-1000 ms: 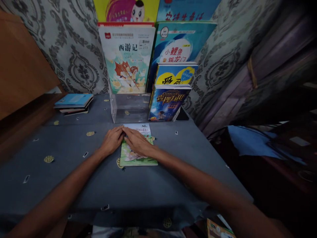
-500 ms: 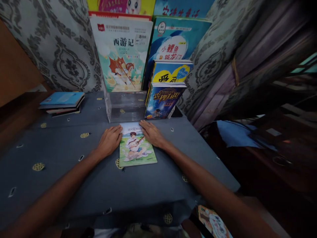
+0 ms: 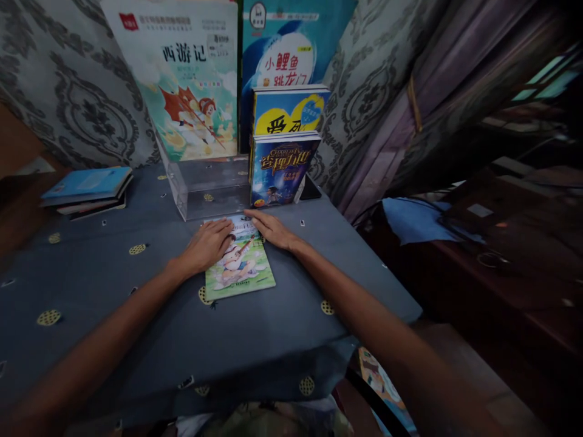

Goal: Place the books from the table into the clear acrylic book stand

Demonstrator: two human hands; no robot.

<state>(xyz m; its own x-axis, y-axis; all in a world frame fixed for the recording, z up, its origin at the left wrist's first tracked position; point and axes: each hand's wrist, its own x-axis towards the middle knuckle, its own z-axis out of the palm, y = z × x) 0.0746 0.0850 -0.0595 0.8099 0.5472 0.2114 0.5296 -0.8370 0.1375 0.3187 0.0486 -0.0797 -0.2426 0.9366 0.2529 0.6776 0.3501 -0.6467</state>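
A thin green picture book (image 3: 243, 274) lies flat on the table, its cover showing a seated figure with a guitar. My left hand (image 3: 207, 244) rests flat across the book's upper left part, fingers stretched over the cover and hiding some of it. Along the upper right edge lies my right hand (image 3: 274, 232), its fingers extended toward the book's top corner. Just beyond the book stands a clear plastic rack (image 3: 180, 194). A white book (image 3: 200, 79), a teal book (image 3: 296, 36), a yellow and blue book (image 3: 273, 109) and a dark blue book (image 3: 282, 170) stand upright in it.
A small stack of books (image 3: 86, 185) lies at the table's back left. Behind the dark blue book is a dark flat object (image 3: 311, 188). Patterned curtains (image 3: 364, 91) hang behind. Below the front edge, another book (image 3: 382, 382) shows at the lower right.
My left hand has slid right from the book's left edge onto its cover. My right hand stays at the right edge. The view has shifted, so the rack and books appear further left and higher.
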